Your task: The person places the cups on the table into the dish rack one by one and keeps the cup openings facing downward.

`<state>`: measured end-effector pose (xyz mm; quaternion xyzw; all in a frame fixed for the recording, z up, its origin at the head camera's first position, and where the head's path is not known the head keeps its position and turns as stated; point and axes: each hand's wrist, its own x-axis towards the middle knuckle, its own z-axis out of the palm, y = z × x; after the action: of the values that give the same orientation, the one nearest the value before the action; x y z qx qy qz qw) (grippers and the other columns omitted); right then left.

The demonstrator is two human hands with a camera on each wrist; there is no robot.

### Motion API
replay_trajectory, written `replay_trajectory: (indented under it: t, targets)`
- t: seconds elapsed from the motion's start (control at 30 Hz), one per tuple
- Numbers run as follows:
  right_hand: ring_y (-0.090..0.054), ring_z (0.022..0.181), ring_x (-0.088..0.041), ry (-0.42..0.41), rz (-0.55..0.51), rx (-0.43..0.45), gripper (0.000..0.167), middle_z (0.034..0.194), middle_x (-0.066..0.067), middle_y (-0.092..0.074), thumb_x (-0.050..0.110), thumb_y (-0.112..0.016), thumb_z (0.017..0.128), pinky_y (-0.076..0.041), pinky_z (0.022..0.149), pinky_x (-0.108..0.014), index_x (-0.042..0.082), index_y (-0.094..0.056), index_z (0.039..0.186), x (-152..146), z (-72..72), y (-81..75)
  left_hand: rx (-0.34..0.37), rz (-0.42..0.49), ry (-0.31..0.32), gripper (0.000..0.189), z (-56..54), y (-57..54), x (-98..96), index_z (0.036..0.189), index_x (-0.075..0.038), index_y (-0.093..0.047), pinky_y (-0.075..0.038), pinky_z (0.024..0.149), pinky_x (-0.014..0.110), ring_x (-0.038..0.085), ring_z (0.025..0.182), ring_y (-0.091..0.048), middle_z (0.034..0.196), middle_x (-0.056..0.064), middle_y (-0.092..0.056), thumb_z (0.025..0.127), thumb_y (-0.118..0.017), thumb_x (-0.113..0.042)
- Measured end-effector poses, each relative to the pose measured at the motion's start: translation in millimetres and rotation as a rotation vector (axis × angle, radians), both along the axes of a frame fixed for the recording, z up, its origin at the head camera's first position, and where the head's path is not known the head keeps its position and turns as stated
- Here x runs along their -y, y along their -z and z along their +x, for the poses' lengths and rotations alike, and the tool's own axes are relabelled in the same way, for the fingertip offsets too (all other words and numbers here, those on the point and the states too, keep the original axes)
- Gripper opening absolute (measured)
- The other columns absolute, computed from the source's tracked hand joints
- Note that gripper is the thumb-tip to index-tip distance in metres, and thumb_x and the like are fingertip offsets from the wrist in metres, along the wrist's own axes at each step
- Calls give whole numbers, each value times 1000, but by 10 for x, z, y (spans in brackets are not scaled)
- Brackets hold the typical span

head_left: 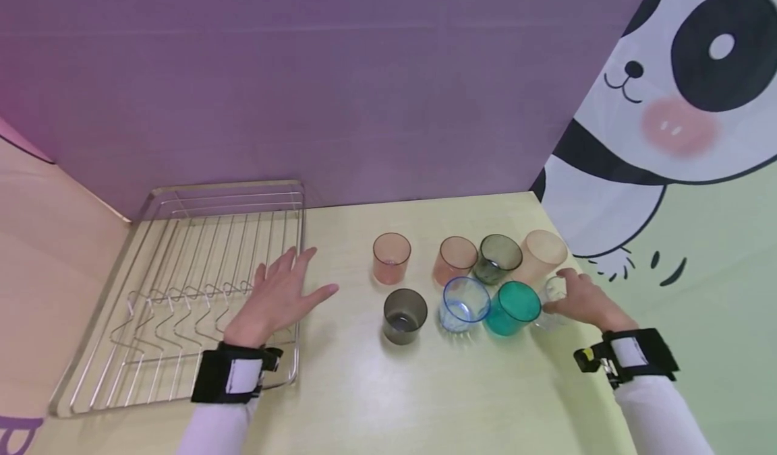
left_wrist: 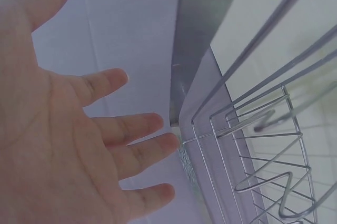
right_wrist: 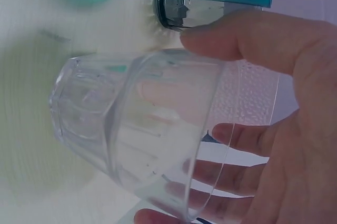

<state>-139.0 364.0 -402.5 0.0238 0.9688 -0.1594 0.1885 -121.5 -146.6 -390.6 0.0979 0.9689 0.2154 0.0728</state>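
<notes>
At the table's right side, my right hand [head_left: 587,300] holds a clear tumbler [right_wrist: 158,124] near its rim. In the right wrist view the thumb lies along one side and the fingers reach round the other. Right beside it stands a teal tumbler [head_left: 512,310], with a blue-rimmed clear tumbler [head_left: 464,307] to its left. Behind these are a peach tumbler [head_left: 541,254], a grey-green tumbler [head_left: 498,259] and a pink tumbler [head_left: 455,263]. My left hand [head_left: 276,300], fingers spread and holding nothing, hovers over the right part of a wire dish rack [head_left: 297,354].
Further left on the table [head_left: 358,401] stand another pink tumbler [head_left: 391,259] and a dark grey tumbler [head_left: 405,317]. Bent wire dividers [head_left: 182,327] rise inside the rack. A purple wall [head_left: 364,104] borders the back, and a panda-printed wall [head_left: 716,192] the right.
</notes>
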Motion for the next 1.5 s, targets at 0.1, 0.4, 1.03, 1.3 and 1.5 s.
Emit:
replay_trajectory:
  t: [0.1,0.4,1.03,1.3,1.5]
  targets:
    - [-46,112,-61,-9,-2,-8,91,128,-51,-35,31,-73,80,-47,89,-69,-21,-27,138,3,-20,16,-4,4,0,89,1,0,-1,156,-10,-25,-10,114,75,48,147,-22,158,31,-25,93,-47,-68]
    - [-44,111,-66,0,15,-3,93,129,-50,-34,34,-75,77,-46,87,-71,-18,-28,139,-5,-46,72,-16,-7,-1,88,18,-19,2,156,-10,-26,-12,114,75,48,147,-23,158,31,-25,93,-48,-67]
    - [-53,104,-51,-27,-15,-18,89,123,-45,-41,35,-77,76,-51,83,-62,-15,-34,135,-116,-11,46,-7,18,-9,86,15,-76,35,156,-9,-25,-7,115,75,45,148,-21,158,28,-27,94,-50,-63]
    - [-49,107,-54,-49,35,-32,90,124,-46,-43,40,-77,78,-49,85,-65,-17,-34,134,-262,35,-267,-30,32,-16,89,25,-111,87,156,-8,-26,-6,114,75,46,147,-23,158,28,-27,93,-47,-67]
    - [-54,106,-50,-72,39,-36,91,124,-39,-51,45,-75,82,-53,80,-58,-15,-34,136,-295,6,-610,-28,57,-25,88,36,-116,120,155,-7,-26,-3,116,73,46,147,-23,158,28,-26,94,-46,-66]
